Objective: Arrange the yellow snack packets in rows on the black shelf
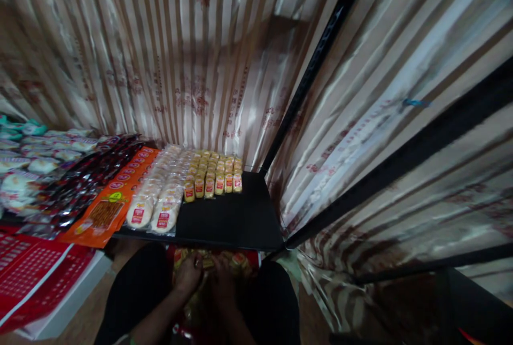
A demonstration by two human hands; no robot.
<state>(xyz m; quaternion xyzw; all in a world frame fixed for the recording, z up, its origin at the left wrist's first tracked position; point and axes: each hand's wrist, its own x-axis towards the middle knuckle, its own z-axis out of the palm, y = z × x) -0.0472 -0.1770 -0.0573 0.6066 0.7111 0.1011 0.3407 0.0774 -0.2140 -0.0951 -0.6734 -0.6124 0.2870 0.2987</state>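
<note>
Low in the view, below the front edge of a black shelf (232,222), my left hand (188,275) and my right hand (222,281) are pressed together inside a red bag or box of small yellow packets (236,262). Both hands are dim, with fingers curled down into the packets. Which packet either hand holds I cannot make out. On the shelf above stand rows of small yellow packets with red labels (214,174), filling the back middle part.
Left of the yellow packets lie round white cakes in clear wrappers (154,208), orange snack packs (108,208), dark red packs (86,176) and white-green packs (24,163). A red-and-white carton (44,281) sits at lower left. Striped plastic sheeting (180,56) covers the back and right.
</note>
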